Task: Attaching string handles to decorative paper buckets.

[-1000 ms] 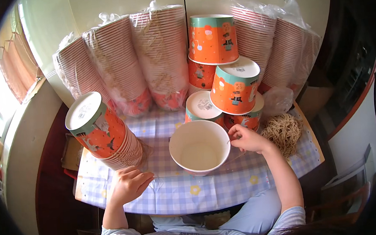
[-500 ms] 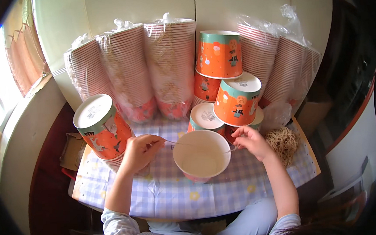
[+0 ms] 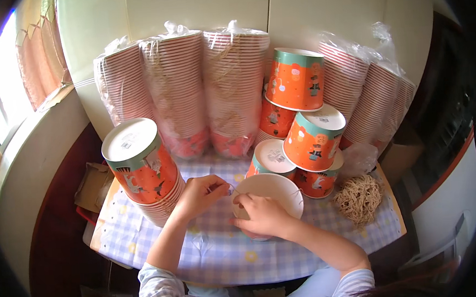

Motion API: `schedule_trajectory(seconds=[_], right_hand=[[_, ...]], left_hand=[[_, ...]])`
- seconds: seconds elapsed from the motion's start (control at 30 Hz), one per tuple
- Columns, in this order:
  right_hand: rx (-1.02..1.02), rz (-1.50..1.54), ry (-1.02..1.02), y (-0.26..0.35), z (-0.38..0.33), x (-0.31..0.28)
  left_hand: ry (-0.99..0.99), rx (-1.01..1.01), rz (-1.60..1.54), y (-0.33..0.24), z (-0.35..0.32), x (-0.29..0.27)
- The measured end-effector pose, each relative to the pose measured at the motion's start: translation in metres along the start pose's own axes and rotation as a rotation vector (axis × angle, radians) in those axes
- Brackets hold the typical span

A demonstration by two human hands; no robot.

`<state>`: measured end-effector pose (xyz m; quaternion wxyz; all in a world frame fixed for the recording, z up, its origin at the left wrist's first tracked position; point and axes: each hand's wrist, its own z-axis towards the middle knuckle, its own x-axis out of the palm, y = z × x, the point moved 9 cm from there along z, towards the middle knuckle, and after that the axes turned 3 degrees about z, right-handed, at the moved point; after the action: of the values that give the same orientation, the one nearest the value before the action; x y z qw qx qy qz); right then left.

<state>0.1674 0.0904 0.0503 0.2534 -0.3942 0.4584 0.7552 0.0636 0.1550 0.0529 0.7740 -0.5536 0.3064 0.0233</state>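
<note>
A white-lined paper bucket (image 3: 279,192) stands upright, mouth up, on the table in front of me. At its left rim, my left hand (image 3: 203,195) pinches a thin string (image 3: 232,189) between thumb and fingertips. My right hand (image 3: 264,215) reaches across the bucket's near side, its fingers curled at the left rim close to the left fingertips. What the right fingers hold, if anything, is hidden. A short piece of string (image 3: 300,191) shows at the bucket's right wall, away from both hands.
An upside-down stack of orange buckets (image 3: 146,170) stands left of my left forearm. More upturned orange buckets (image 3: 313,138) are piled behind the bucket. A tangle of tan strings (image 3: 359,200) lies right on the checked tablecloth (image 3: 212,259). Bagged bucket stacks (image 3: 177,92) line the back.
My right hand has left the bucket's right side and crossed over to its left rim. The string stretched across the mouth no longer shows. The whole view has shifted slightly.
</note>
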Motion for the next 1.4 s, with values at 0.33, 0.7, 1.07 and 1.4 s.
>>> schedule_trajectory(seconds=[0.33, 0.7, 1.07, 1.4], right_hand=[[0.206, 0.318, 0.204, -0.016, -0.014, -0.017], [0.339, 0.674, 0.4, -0.033, -0.033, -0.007], [0.36, 0.714, 0.432, -0.029, -0.036, -0.009], [0.251, 0.766, 0.712, -0.044, -0.051, -0.025]], left_hand=[[0.171, 0.009, -0.407, -0.003, -0.004, 0.018], [0.242, 0.172, -0.477, -0.025, -0.024, 0.026], [0.284, 0.244, -0.363, -0.038, -0.03, 0.03], [0.304, 0.256, 0.267, -0.013, -0.011, 0.021]])
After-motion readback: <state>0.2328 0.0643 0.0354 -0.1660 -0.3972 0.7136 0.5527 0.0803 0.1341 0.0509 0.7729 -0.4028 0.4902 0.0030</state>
